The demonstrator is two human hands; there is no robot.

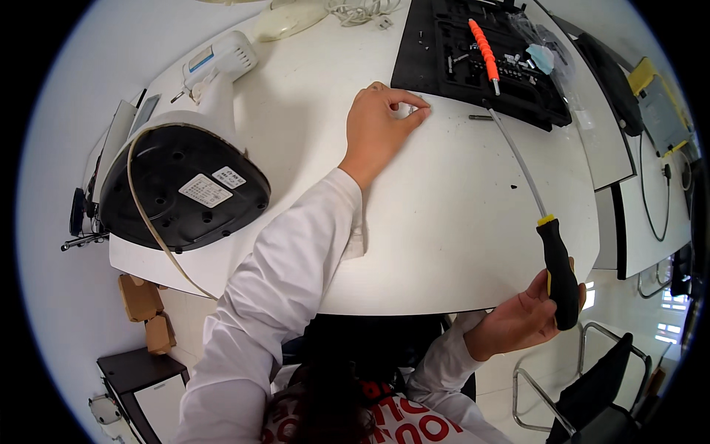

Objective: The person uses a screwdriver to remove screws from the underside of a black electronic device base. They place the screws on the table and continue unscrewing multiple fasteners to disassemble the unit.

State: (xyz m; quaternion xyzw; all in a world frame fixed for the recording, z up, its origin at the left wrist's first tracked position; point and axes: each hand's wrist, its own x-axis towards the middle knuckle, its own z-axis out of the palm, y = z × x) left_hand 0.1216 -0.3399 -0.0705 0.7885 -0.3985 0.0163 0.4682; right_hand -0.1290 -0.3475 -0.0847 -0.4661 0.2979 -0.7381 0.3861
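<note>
My left hand (373, 129) is pinched near the front edge of a black mat (410, 66), around a small pale item I cannot make out. My right hand (518, 318) grips a long screwdriver (558, 274) by its black-and-yellow handle, its shaft pointing toward an open black tool case (543, 103). An orange flexible shaft (482, 48) lies across that case. A short metal piece (479, 117) lies on the white desk (458, 214) just below the mat. An appliance with a black underside (163, 177) lies at the left, a cable over it.
A white device (218, 59) and coiled cables (359, 13) sit at the back left. Crumpled plastic (566, 78) is beside the case. A second desk (651, 207) stands at right, a chair (592, 392) below it. Boxes (140, 300) and a dark cabinet (137, 370) are at lower left.
</note>
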